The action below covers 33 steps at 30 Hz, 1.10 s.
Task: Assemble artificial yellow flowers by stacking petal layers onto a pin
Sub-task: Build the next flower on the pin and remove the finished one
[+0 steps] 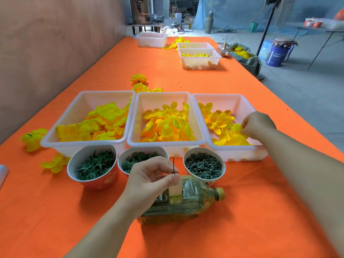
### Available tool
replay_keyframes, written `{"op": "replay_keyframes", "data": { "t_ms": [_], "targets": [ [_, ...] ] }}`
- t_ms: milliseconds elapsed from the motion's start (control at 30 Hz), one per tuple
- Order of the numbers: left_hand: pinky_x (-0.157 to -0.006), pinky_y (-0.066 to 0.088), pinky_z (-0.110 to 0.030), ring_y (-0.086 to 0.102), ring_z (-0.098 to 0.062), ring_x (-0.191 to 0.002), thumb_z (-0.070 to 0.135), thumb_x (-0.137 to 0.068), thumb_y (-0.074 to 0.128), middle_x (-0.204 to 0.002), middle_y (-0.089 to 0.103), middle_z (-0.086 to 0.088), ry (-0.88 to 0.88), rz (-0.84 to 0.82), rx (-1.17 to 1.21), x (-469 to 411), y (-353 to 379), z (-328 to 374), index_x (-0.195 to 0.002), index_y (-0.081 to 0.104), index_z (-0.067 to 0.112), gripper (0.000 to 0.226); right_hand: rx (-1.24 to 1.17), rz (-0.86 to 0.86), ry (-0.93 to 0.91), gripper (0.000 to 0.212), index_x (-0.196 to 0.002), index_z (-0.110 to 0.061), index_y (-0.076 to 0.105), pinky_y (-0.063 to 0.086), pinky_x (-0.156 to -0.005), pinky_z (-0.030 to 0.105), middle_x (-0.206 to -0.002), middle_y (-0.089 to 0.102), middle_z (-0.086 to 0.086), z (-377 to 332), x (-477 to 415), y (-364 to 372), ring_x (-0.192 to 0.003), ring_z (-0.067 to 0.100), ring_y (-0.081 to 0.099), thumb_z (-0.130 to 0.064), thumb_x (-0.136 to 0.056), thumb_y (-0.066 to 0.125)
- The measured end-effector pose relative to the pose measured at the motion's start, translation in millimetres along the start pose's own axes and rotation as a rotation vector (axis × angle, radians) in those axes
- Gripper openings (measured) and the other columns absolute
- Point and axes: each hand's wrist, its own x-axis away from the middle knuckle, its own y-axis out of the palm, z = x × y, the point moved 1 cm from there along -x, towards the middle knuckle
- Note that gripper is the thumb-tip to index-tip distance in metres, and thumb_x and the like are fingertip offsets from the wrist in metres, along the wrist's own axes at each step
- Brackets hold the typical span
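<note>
At the far left of the orange cloth-covered bench [55, 211] a loose yellow fabric flower [33, 138] lies with a dark stub at its middle, and a flat petal piece [55, 162] lies nearer. Three white, slightly see-through plastic tubs stand side by side: the left tub [89, 100] holds large crinkled yellow petals, the middle tub [162, 98] middling cupped ones shading to orange, the right tub [229, 101] small rounded ones. In front of them stand three round bowls, white inside: the left bowl [96, 183], red outside with a pale pattern I cannot read, is full of spiky dark green plastic stars; the middle bowl [128, 151], partly hidden by the left hand [150, 185], holds green rings; the right bowl [220, 161] holds short dark green studs. The left hand's thumb and forefinger pinch a thin dark pin [173, 164] that stands upright above them, its lower end hidden; the other fingers are curled. Under the hand a clear ribbed plastic bottle [191, 200] lies on its side, gold cap to the right, its contents a green-brown blur; a white block [176, 189] sits on top of it. The right hand [257, 125] reaches into the right tub, fingertips pressed together on a small yellow petal layer [236, 128] near the front right corner. Far right, on the floor, a blue bucket [277, 54] bears white print too small to read
</note>
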Motion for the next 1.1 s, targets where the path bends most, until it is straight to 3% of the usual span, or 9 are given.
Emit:
{"op": "replay_keyframes", "data": {
  "t_ms": [167, 267, 400, 600, 767, 900, 967, 1033, 1100],
  "targets": [
    [-0.072, 0.057, -0.038, 0.065, -0.023, -0.078, 0.002, -0.077, 0.075, -0.081, 0.067, -0.008, 0.038, 0.02, -0.038, 2, 4, -3, -0.076, 0.07, 0.003, 0.005, 0.006, 0.055, -0.082, 0.02, -0.083, -0.023, 0.072, 0.049, -0.07, 0.031, -0.094, 0.072, 0.008, -6, 5, -12, -0.091, 0.031, 0.065, -0.005, -0.083, 0.063],
    [-0.072, 0.055, -0.042, 0.064, -0.026, -0.078, 0.003, -0.078, 0.074, -0.082, 0.067, -0.01, 0.037, 0.028, -0.03, 8, 5, -3, -0.078, 0.069, 0.001, 0.006, -0.029, 0.122, -0.139, 0.014, -0.088, -0.017, 0.07, 0.054, -0.075, 0.035, -0.093, 0.073, 0.012, -11, 8, -19, -0.091, 0.033, 0.065, -0.007, -0.088, 0.059],
    [-0.068, 0.053, -0.03, 0.063, -0.019, -0.077, 0.005, -0.079, 0.075, -0.08, 0.067, -0.005, 0.025, 0.05, -0.027, 14, 9, 0, -0.077, 0.069, 0.004, 0.006, -0.119, 0.151, -0.182, 0.018, -0.097, -0.014, 0.073, 0.048, -0.078, 0.034, -0.104, 0.071, 0.015, -19, 15, -26, -0.097, 0.035, 0.063, -0.004, -0.089, 0.06],
    [-0.068, 0.052, -0.027, 0.064, -0.016, -0.076, 0.007, -0.078, 0.076, -0.08, 0.069, -0.002, -0.007, 0.048, -0.005, 15, 10, 6, -0.077, 0.07, 0.009, 0.006, -0.587, -0.014, -0.183, 0.017, -0.105, -0.002, 0.073, 0.044, -0.057, 0.029, -0.082, 0.061, 0.014, -37, 46, -35, -0.066, 0.021, 0.054, 0.0, -0.089, 0.066],
    [-0.071, 0.056, -0.029, 0.07, -0.017, -0.074, 0.013, -0.077, 0.078, -0.078, 0.074, -0.006, -0.083, 0.068, 0.051, 15, 8, 9, -0.084, 0.074, 0.009, 0.009, -0.818, -0.183, -0.307, 0.006, -0.096, -0.006, 0.071, 0.045, -0.066, 0.035, -0.077, 0.059, 0.012, -73, 91, -40, -0.069, 0.023, 0.052, -0.008, -0.091, 0.069],
    [-0.07, 0.054, -0.028, 0.069, -0.018, -0.076, 0.012, -0.078, 0.078, -0.082, 0.071, -0.008, -0.06, 0.052, 0.021, 14, 6, 8, -0.081, 0.075, 0.006, 0.008, -0.88, -0.246, -0.394, 0.009, -0.084, -0.017, 0.068, 0.043, -0.059, 0.034, -0.08, 0.059, 0.016, -94, 123, -35, -0.069, 0.025, 0.052, -0.014, -0.092, 0.069],
    [-0.07, 0.054, -0.027, 0.069, -0.016, -0.078, 0.023, -0.074, 0.081, -0.085, 0.073, -0.005, -0.085, 0.075, 0.026, 14, 7, 10, -0.085, 0.078, 0.013, 0.015, -0.85, -0.188, -0.472, 0.01, -0.083, -0.018, 0.068, 0.043, -0.053, 0.032, -0.08, 0.061, 0.02, -101, 136, -31, -0.063, 0.029, 0.053, -0.015, -0.092, 0.069],
    [-0.074, 0.056, -0.031, 0.07, -0.014, -0.083, 0.041, -0.071, 0.078, -0.089, 0.076, -0.005, -0.114, 0.142, 0.043, 11, 5, 17, -0.093, 0.077, 0.021, 0.03, -0.779, -0.064, -0.59, 0.011, -0.081, -0.023, 0.069, 0.049, -0.058, 0.038, -0.079, 0.068, 0.02, -106, 149, -27, -0.065, 0.035, 0.059, -0.016, -0.09, 0.072],
    [-0.076, 0.057, -0.033, 0.071, -0.015, -0.087, 0.051, -0.07, 0.073, -0.092, 0.075, 0.0, -0.134, 0.218, 0.104, 3, 2, 25, -0.097, 0.075, 0.024, 0.039, -0.754, -0.023, -0.705, 0.018, -0.079, -0.03, 0.068, 0.049, -0.06, 0.04, -0.076, 0.07, 0.013, -111, 161, -22, -0.062, 0.025, 0.06, -0.016, -0.088, 0.074]
  ]
}}
